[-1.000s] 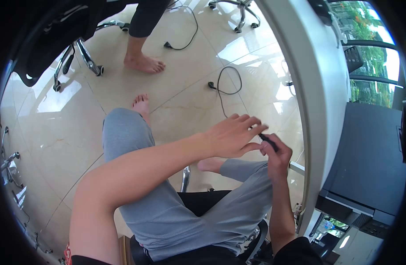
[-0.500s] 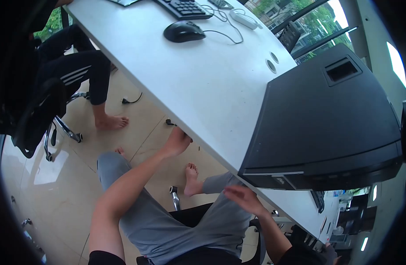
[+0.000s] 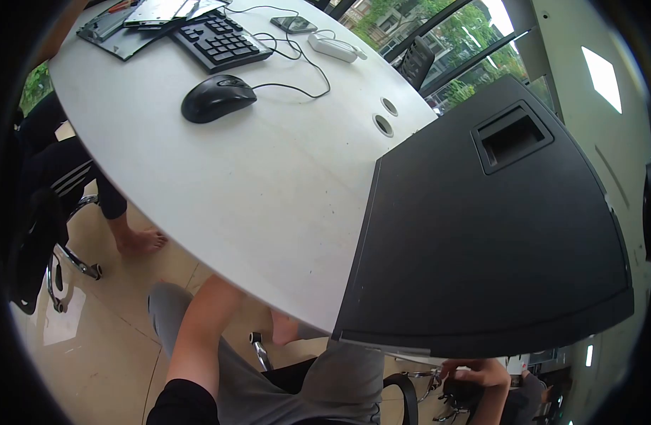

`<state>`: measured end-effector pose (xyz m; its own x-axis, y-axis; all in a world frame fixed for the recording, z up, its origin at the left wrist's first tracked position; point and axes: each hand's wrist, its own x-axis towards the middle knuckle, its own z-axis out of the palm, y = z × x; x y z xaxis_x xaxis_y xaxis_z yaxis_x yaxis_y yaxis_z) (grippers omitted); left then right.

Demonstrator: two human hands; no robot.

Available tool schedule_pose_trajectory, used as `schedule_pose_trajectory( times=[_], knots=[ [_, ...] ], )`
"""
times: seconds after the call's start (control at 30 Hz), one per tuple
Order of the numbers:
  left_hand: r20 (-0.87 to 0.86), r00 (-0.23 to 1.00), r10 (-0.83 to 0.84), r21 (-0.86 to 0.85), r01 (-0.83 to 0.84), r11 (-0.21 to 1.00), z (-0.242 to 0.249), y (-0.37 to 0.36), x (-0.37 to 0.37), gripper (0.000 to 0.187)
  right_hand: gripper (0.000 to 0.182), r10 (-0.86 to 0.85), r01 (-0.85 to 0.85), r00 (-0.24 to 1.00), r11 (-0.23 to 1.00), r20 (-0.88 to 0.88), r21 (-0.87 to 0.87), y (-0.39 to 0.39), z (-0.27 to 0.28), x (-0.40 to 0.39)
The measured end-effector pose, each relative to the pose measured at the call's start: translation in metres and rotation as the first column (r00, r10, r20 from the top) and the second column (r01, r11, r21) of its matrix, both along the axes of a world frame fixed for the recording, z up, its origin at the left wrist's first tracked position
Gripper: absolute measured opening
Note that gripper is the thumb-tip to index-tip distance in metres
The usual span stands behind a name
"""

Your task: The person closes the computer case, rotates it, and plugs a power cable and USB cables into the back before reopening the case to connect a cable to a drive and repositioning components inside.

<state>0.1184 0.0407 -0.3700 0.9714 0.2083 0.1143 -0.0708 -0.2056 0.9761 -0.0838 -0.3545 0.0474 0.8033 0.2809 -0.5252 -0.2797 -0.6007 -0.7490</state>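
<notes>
A black computer case [image 3: 481,234] lies on its side on the white desk [image 3: 269,191], its recessed handle facing up. My right hand [image 3: 478,372] is just below the case's front edge, fingers loosely bent and apart, with nothing seen in them. Whether its fingertips touch the case cannot be made out. My left forearm [image 3: 212,312] reaches in under the desk's near edge. The desktop hides my left hand and whatever it may touch.
On the desk are a black mouse [image 3: 218,99], a keyboard [image 3: 219,42], a white power strip [image 3: 334,47], a phone [image 3: 293,25] and metal panels [image 3: 116,32] at the far left. A seated person's leg [image 3: 102,191] and a chair base are to the left.
My view has moved closer to the desk and case. My left hand has passed out of sight under the desk edge. My right hand has moved right and down, along the case's front.
</notes>
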Motion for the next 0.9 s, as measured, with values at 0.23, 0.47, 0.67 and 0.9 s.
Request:
schedule_pose_trajectory(
  times=[0.23,0.47,0.67,0.9],
  knots=[
    [-0.017,0.999,-0.035,0.029,0.035,0.999,-0.012,-0.004,0.012,0.03,0.033,-0.412,0.387,0.845,0.911,0.341,0.141,0.024,0.009,0.098],
    [-0.041,0.998,-0.052,0.049,0.054,0.997,-0.019,-0.006,0.019,0.032,0.033,-0.486,0.477,0.745,0.867,0.457,0.145,0.046,-0.015,0.235],
    [-0.058,0.995,-0.075,0.063,0.079,0.995,-0.022,-0.006,0.032,0.033,0.032,-0.457,0.486,0.728,0.87,0.511,0.086,0.072,-0.038,0.338],
    [-0.063,0.993,-0.095,0.069,0.1,0.993,-0.023,-0.01,0.043,0.034,0.032,-0.358,0.46,0.753,0.887,0.551,-0.052,0.107,-0.062,0.421]
  ],
)
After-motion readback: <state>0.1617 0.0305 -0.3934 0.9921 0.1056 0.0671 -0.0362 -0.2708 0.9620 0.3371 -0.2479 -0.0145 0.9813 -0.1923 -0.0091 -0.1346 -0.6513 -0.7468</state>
